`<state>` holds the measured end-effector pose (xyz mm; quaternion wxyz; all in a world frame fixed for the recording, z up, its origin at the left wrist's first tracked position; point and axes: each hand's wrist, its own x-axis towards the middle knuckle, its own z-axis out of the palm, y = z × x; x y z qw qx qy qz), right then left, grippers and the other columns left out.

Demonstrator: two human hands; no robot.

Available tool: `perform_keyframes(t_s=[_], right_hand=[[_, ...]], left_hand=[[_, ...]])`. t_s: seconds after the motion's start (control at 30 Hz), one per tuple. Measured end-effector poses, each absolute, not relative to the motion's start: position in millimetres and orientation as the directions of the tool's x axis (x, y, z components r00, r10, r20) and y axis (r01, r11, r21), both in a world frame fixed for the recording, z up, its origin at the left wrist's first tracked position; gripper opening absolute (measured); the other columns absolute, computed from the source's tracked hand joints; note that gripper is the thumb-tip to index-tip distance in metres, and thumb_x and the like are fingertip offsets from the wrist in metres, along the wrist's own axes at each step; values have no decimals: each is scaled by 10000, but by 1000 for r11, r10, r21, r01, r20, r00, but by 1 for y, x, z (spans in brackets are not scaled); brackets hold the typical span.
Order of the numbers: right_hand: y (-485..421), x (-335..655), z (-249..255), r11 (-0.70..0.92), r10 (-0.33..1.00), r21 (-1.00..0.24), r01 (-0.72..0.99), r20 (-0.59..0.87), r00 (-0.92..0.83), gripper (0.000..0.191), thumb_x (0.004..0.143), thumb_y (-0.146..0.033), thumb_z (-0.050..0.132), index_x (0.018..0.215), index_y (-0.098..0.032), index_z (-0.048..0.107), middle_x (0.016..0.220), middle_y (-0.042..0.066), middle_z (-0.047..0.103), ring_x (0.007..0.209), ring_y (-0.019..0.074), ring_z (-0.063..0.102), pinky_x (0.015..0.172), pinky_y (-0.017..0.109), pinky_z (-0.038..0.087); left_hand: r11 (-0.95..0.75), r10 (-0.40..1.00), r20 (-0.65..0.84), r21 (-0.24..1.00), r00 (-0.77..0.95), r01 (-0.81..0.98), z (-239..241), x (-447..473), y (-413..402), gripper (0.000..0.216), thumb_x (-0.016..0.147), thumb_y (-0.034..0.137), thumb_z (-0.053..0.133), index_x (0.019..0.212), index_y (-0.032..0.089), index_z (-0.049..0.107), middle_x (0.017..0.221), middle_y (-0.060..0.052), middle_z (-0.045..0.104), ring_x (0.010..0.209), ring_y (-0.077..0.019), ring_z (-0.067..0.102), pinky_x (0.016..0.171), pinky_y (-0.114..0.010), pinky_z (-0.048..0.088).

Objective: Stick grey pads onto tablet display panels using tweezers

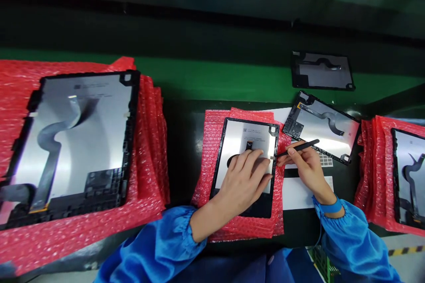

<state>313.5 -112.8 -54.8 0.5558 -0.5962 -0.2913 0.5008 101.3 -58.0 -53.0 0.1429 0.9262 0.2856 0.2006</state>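
Observation:
A tablet screen panel (229, 141), silver-backed with a black frame, lies face down on red bubble-wrap bags (212, 128). My left hand (244, 174) rests on its back with the fingers stretched out, covering part of the dark ribbon cable (249, 145). At the panel's right edge, my right hand (307, 163) pinches slim black tweezers (300, 146). Their tip is by a small pale tab (272, 158) on that edge. Whether the tip grips the tab is too small to tell.
A larger-looking panel (89, 141) lies on a bubble-wrap stack (149, 141) at left. Two more panels, one nearer (325, 124) and one farther (323, 70), lie back right. Another panel (411, 177) tops a red stack (378, 154) at right. White label sheets (295, 194) lie under my right hand.

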Motion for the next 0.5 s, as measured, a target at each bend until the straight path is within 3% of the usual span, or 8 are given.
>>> perform_keyframes(t_s=[0.5], right_hand=[[-114, 313, -59, -200, 927, -961, -188, -248, 282, 259, 983, -468, 754, 1006, -222, 675, 762, 21, 790, 664, 185, 791, 688, 330, 691]], left_hand=[[-831, 546, 289, 304, 787, 465, -50, 102, -59, 378, 1038, 250, 583, 1408, 201, 645, 1367, -177, 612, 1210, -348, 552, 907, -466, 498]])
